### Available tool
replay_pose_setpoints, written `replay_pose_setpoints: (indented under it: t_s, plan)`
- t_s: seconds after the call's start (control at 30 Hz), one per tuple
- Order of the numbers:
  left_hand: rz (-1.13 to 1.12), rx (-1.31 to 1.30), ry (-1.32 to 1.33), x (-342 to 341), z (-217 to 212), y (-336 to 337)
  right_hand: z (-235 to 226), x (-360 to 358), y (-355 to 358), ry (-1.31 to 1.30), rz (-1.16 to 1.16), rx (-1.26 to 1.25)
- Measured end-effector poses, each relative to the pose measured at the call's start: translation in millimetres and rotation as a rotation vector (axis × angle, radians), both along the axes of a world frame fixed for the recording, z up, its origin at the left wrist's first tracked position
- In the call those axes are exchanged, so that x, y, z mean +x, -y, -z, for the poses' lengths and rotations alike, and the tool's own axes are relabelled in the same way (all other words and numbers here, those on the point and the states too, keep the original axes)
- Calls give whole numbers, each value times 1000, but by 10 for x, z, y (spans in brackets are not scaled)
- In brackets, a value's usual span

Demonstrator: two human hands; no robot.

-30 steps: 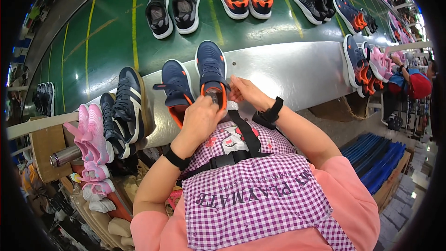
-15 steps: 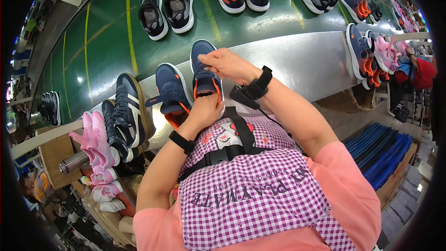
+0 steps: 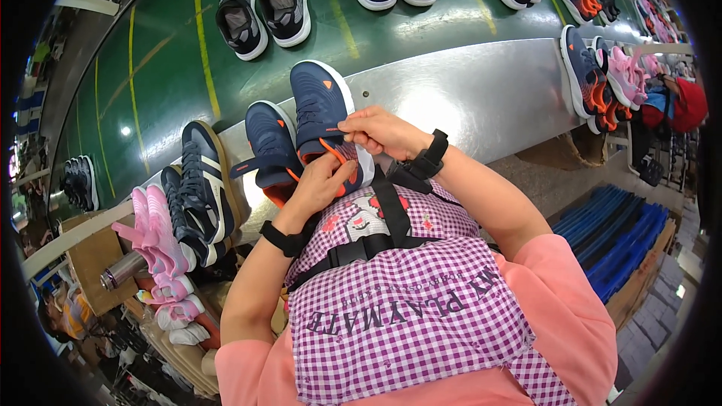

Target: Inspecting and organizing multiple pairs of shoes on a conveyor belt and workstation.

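A navy sneaker [image 3: 320, 89] with orange trim and a white sole rests on the metal ledge in front of me, toe pointing away. At its opening my left hand [image 3: 320, 184] grips the collar, fingers bent over the orange-lined edge. My right hand [image 3: 385, 134] pinches the end of the shoe's strap [image 3: 317, 134], which lies across the instep. Close on the left stands the matching navy sneaker [image 3: 265, 129], its strap sticking out loose to the left. My fingers partly hide the inside of the held shoe.
Beyond the metal ledge [image 3: 481, 98], a green belt [image 3: 165, 68] with yellow lines carries several pairs of shoes. At left are dark striped sneakers [image 3: 204, 180] and pink shoes [image 3: 156, 233]; more shoes [image 3: 579, 79] stand at the right. Blue slats [image 3: 613, 237] lie lower right.
My right hand has moved from above the toe down to the strap's end at the shoe's right side. The toe is now uncovered. Shoes on the belt have shifted slightly.
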State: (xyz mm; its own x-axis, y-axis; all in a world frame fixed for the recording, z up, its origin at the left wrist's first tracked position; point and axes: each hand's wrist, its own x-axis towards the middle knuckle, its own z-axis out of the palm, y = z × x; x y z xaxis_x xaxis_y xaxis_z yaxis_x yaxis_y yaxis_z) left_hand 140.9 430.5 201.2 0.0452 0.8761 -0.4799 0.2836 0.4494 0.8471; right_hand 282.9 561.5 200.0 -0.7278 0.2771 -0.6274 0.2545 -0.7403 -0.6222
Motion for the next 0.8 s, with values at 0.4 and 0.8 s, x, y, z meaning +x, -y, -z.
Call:
replay_pose_setpoints:
  t_s: [0.4,0.8]
  plan:
    - [5,48,13,-21,138,38,113,52,78,123,-52,-46]
    - [66,189,-243,179,83,-133,443,239,196,158,115,540]
